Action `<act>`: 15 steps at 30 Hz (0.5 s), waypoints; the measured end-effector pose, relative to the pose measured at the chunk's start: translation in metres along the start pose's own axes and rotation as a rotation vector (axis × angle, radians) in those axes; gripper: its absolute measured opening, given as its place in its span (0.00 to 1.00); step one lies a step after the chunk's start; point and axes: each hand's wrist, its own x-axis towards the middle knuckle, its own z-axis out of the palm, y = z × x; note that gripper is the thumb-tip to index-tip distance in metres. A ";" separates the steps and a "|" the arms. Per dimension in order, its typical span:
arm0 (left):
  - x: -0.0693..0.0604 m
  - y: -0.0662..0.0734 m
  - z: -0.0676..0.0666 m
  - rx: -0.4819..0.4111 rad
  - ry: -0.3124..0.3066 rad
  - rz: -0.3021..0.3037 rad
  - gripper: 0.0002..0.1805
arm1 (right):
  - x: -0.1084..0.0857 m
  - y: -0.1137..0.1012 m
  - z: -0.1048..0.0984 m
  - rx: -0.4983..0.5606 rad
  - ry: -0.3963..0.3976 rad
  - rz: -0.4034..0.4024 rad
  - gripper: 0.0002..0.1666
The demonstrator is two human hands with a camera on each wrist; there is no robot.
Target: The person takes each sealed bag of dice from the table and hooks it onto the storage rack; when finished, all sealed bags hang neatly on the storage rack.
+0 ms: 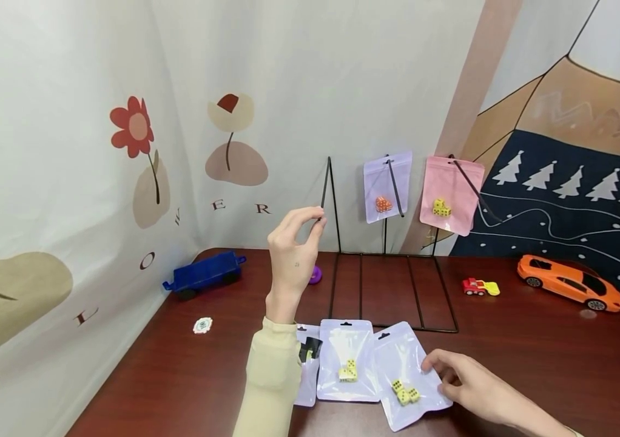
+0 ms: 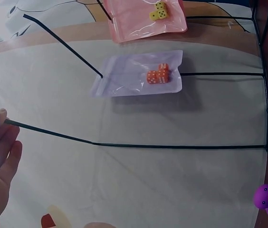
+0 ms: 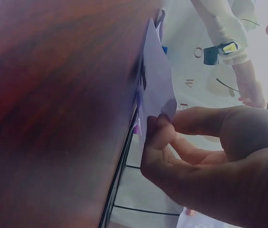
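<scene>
My left hand (image 1: pixel 290 261) pinches the tip of the left prong of a black wire rack (image 2: pixel 181 147) between thumb and finger. Nothing hangs on that prong. A lavender zip bag with orange dice (image 1: pixel 372 182) hangs on the middle prong, and a pink zip bag with yellow dice (image 1: pixel 434 182) on the right one. Down at the table, my right hand (image 1: pixel 471 383) pinches the right edge of a lavender zip bag holding yellow dice (image 1: pixel 397 355). In the right wrist view that bag's edge is tilted up off the table between thumb and fingers.
Beside the held bag lie another lavender bag with yellow dice (image 1: pixel 343 340) and a third (image 1: pixel 306 385), partly behind my sleeve. A blue trailer (image 1: pixel 206 271), white token (image 1: pixel 202 325), purple duck (image 2: pixel 267 195), red-yellow toy vehicle (image 1: pixel 479 287) and orange car (image 1: pixel 566 283) stand around.
</scene>
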 end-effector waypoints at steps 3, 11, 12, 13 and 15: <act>0.000 0.000 0.001 0.003 0.002 0.002 0.08 | 0.000 -0.001 0.000 -0.007 0.023 0.022 0.17; -0.001 -0.001 0.000 -0.003 -0.001 -0.006 0.06 | 0.000 -0.006 -0.006 -0.072 0.141 0.023 0.16; -0.001 -0.001 0.000 -0.003 -0.001 -0.007 0.05 | 0.001 -0.006 -0.008 -0.083 0.160 0.020 0.16; -0.001 -0.001 0.000 -0.002 -0.001 -0.007 0.06 | 0.001 -0.007 -0.008 -0.091 0.178 0.019 0.15; -0.001 -0.002 0.001 -0.002 0.000 -0.006 0.06 | 0.001 -0.008 -0.009 -0.112 0.214 0.016 0.15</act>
